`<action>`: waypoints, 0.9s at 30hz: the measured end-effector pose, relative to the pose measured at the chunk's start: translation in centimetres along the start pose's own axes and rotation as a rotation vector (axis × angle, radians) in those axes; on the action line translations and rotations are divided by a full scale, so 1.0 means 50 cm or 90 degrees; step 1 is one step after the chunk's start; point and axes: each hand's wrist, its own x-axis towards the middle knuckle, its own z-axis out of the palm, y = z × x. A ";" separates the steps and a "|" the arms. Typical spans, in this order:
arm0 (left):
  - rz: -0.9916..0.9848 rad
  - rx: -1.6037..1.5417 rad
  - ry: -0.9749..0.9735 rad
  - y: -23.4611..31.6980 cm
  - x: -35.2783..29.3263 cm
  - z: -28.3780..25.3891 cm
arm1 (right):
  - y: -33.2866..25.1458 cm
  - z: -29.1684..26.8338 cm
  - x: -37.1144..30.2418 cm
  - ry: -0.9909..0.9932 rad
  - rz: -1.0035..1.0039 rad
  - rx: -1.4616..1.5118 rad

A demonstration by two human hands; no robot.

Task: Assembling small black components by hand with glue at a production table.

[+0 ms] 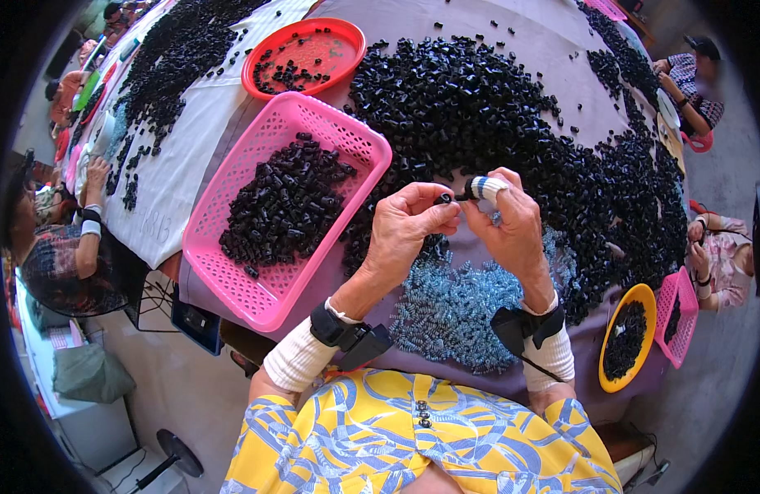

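Both my hands meet over the table in front of me. My left hand (409, 226) pinches a small black plastic part (444, 198) between thumb and forefinger. Close against it, my right hand (512, 218) is closed in a pinch, with white wrapping on one finger. A dark bit shows at its fingertips, too small to tell whether it is a separate piece. Below the hands lies a heap of small pale-blue coil springs (454, 317). Beyond them spreads a large pile of black plastic parts (458, 103).
Left of my hands, a pink basket (200, 226) holds many black parts; a red tray (353, 41) stands behind it. A yellow bowl (606, 370) and another pink basket (675, 350) sit at right. People work around the cloth-covered table (219, 152).
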 end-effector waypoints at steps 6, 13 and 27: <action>0.051 0.038 -0.017 -0.007 0.001 -0.001 | 0.002 0.010 0.004 0.023 -0.096 -0.066; 0.074 0.057 0.002 -0.004 0.001 0.003 | 0.003 0.016 0.001 0.005 -0.130 -0.082; 0.133 0.194 0.026 -0.006 0.000 -0.002 | -0.002 0.009 -0.003 -0.034 -0.089 -0.117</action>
